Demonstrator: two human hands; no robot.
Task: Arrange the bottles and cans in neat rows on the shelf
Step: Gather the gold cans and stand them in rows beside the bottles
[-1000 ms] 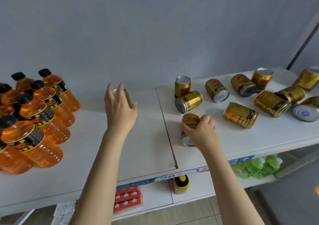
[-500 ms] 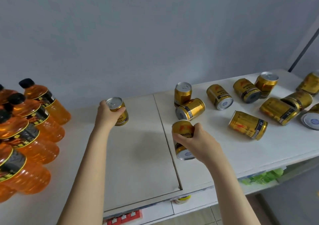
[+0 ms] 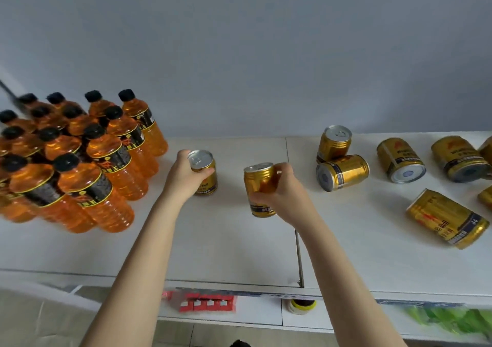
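My left hand point(image 3: 183, 176) grips an upright gold can point(image 3: 204, 171) that stands on the white shelf point(image 3: 226, 240), just right of the orange bottles point(image 3: 80, 160). My right hand point(image 3: 279, 192) holds a second gold can point(image 3: 259, 187) upright near the shelf's middle, right of the first can. The bottles, with black caps, stand in rows at the left. One can point(image 3: 334, 141) stands upright at the back, and several gold cans lie on their sides to the right, among them the nearest lying can point(image 3: 342, 171) and a large front can point(image 3: 447, 219).
A grey wall rises behind the shelf. A seam point(image 3: 296, 240) splits the shelf top near my right forearm. On the lower shelf are red packs point(image 3: 207, 302), a yellow-capped jar point(image 3: 303, 305) and green bottles point(image 3: 447, 320).
My right hand has turned its can from tilted bottom-forward to upright and carried it left toward the first can. My left hand still holds its can. The view swung left, showing more bottles.
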